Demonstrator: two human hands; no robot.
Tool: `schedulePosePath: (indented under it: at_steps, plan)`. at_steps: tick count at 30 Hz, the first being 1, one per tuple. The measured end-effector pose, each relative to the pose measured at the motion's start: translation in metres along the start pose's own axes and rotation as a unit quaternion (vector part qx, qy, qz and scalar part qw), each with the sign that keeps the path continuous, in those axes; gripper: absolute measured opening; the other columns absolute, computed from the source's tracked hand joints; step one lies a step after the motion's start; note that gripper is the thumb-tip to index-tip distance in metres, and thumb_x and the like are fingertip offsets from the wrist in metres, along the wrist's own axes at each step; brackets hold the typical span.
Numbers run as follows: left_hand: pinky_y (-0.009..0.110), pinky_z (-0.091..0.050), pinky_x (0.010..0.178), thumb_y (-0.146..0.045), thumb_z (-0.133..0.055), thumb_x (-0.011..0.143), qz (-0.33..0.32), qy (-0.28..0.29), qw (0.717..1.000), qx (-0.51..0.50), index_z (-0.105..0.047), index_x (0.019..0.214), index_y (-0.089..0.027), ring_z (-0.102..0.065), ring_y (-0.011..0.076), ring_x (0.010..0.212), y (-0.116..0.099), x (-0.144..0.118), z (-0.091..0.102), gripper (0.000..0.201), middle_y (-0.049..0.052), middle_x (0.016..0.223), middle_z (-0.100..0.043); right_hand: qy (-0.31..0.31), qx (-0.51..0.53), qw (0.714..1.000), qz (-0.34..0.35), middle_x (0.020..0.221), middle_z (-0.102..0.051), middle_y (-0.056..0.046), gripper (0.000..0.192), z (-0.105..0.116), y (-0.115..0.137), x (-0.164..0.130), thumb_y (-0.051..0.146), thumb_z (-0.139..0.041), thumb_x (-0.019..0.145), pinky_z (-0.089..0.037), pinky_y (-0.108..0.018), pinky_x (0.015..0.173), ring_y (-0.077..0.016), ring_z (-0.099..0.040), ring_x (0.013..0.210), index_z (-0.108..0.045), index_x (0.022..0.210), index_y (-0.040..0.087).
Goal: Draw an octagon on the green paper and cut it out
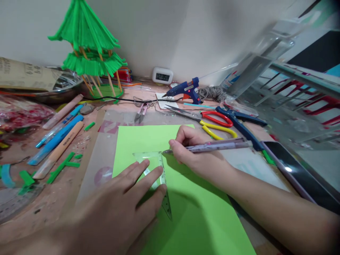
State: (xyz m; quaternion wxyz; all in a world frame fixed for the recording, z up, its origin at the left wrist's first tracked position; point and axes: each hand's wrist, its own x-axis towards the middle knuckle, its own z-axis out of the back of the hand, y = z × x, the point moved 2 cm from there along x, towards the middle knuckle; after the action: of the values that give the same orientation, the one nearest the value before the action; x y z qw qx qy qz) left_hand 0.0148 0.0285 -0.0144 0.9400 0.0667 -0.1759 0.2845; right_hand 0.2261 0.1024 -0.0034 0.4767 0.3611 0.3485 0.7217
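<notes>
Head view: the left hand (119,202) is lying flat with fingers spread, pressing a clear set square (156,173) onto the green paper (196,212) in the middle of the desk. The right hand (191,152) is gripping a pen (212,146), its tip touching the set square's upper right edge. Scissors (209,120) and a glue gun (186,90) are lying beyond the paper, near the wall.

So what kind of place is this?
Probably a home craft table. A glue gun, scissors and a green stick pagoda sit around green paper being ruled.
</notes>
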Motion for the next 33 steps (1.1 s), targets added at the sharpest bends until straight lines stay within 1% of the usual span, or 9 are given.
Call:
schedulePosePath:
  at_steps: [3,7,13,16,21,24,27,31,33]
  plan:
    - [0.032,-0.037,0.114,-0.046,-0.051,0.105,0.004,0.009,1.000,-0.005,-0.072,0.126,-0.031,-0.054,0.0232,0.135,0.002,-0.002,-0.002,0.033,-0.001,0.141,-0.068,0.000,0.002,1.000,-0.010,0.060,-0.052,0.007,0.026,-0.003,-0.003,0.000,0.029,-0.061,0.094,-0.031,-0.023,0.046,-0.0098,-0.043,0.051,-0.047,0.073,0.024]
    - [0.031,-0.032,0.118,-0.045,-0.057,0.103,0.009,0.019,1.000,-0.007,-0.071,0.129,-0.032,-0.051,0.0225,0.139,0.002,-0.007,-0.005,0.033,-0.002,0.143,-0.066,0.002,0.004,1.000,-0.022,0.060,-0.052,0.007,0.026,-0.003,-0.003,-0.001,0.030,-0.061,0.094,-0.031,-0.023,0.045,-0.0100,-0.043,0.050,-0.048,0.072,0.024]
    - [0.032,-0.023,0.123,-0.041,-0.042,0.107,0.003,-0.037,0.999,-0.015,-0.073,0.123,-0.029,-0.046,0.0225,0.140,0.001,-0.009,-0.015,0.037,-0.001,0.136,-0.070,0.006,0.009,1.000,-0.029,0.060,-0.053,0.007,0.025,-0.004,-0.004,0.000,0.031,-0.062,0.094,-0.032,-0.023,0.044,-0.0100,-0.044,0.049,-0.049,0.073,0.024]
    - [0.032,-0.025,0.121,-0.043,-0.046,0.106,-0.008,-0.037,0.999,-0.011,-0.073,0.123,-0.029,-0.045,0.0230,0.140,0.001,-0.008,-0.017,0.035,0.000,0.136,-0.069,0.009,0.012,0.999,-0.029,0.059,-0.052,0.007,0.025,-0.005,-0.004,0.001,0.031,-0.062,0.094,-0.032,-0.023,0.043,-0.0100,-0.043,0.049,-0.048,0.073,0.025]
    - [0.031,-0.033,0.112,-0.043,-0.045,0.107,-0.024,-0.020,0.999,0.012,-0.075,0.121,-0.030,-0.051,0.0237,0.133,0.002,-0.004,-0.010,0.035,0.000,0.132,-0.072,0.011,0.005,0.999,-0.030,0.059,-0.051,0.007,0.026,-0.004,-0.003,0.000,0.031,-0.061,0.094,-0.032,-0.023,0.043,-0.0101,-0.042,0.049,-0.048,0.072,0.025]
    - [0.031,-0.037,0.109,-0.044,-0.051,0.104,-0.035,-0.016,0.999,0.026,-0.075,0.121,-0.031,-0.053,0.0243,0.131,0.003,-0.003,-0.007,0.032,-0.001,0.134,-0.072,0.010,0.006,0.999,-0.034,0.059,-0.050,0.007,0.026,-0.004,-0.002,-0.001,0.031,-0.061,0.093,-0.032,-0.023,0.044,-0.0101,-0.042,0.049,-0.048,0.072,0.025]
    - [0.033,-0.036,0.112,-0.046,-0.054,0.102,-0.025,-0.009,0.999,0.023,-0.073,0.126,-0.031,-0.051,0.0253,0.135,0.004,-0.005,-0.007,0.034,0.000,0.141,-0.068,0.015,0.010,0.999,-0.036,0.059,-0.050,0.008,0.025,-0.004,-0.002,-0.001,0.031,-0.061,0.094,-0.032,-0.023,0.044,-0.0102,-0.042,0.050,-0.048,0.073,0.025]
    - [0.032,-0.033,0.115,-0.045,-0.053,0.103,-0.021,0.022,0.999,0.028,-0.071,0.128,-0.032,-0.049,0.0242,0.137,0.002,-0.006,-0.008,0.033,-0.001,0.142,-0.067,0.017,0.011,0.999,-0.031,0.060,-0.051,0.008,0.026,-0.004,-0.003,-0.002,0.031,-0.061,0.095,-0.032,-0.023,0.044,-0.0100,-0.043,0.050,-0.048,0.073,0.024]
    - [0.031,-0.031,0.116,-0.043,-0.050,0.105,-0.022,0.010,0.999,0.025,-0.071,0.126,-0.032,-0.049,0.0238,0.137,0.002,-0.005,-0.008,0.032,-0.002,0.140,-0.068,0.018,0.011,0.999,-0.029,0.060,-0.051,0.008,0.026,-0.005,-0.004,-0.002,0.030,-0.061,0.095,-0.032,-0.023,0.044,-0.0097,-0.043,0.050,-0.048,0.074,0.024]
